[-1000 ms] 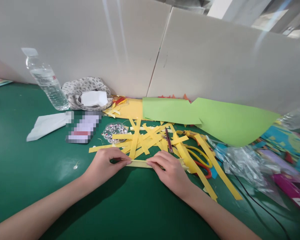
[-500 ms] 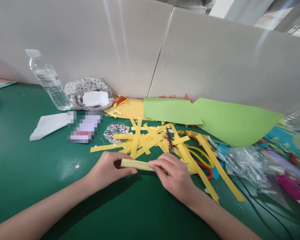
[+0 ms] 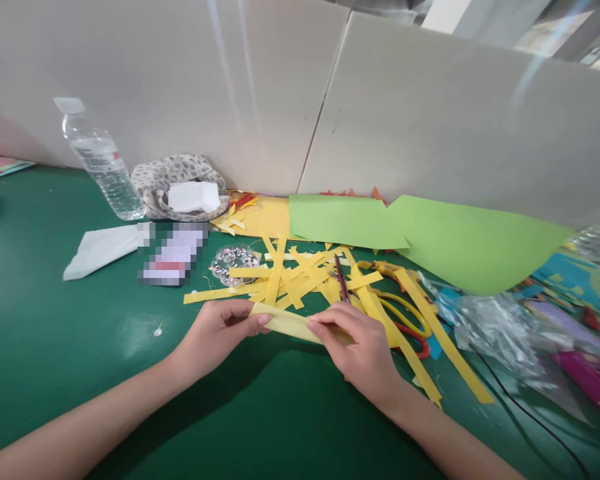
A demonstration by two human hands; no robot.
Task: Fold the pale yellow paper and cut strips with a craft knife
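The left hand and right hand pinch the strip between their fingers, over the worktop. An uneven pull could crease or tear it, and a low sweep could snag the loose strips beyond.

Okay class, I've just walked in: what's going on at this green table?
Someone's left hand and right hand hold a pale yellow paper strip between them, fingers and thumbs pinching it. Just beyond the hands, loose yellow strips lie crisscrossed on the green table, beside a round clear case of small pieces. Farther back, near the grey partition, there is green paper, with a water bottle off to the left.
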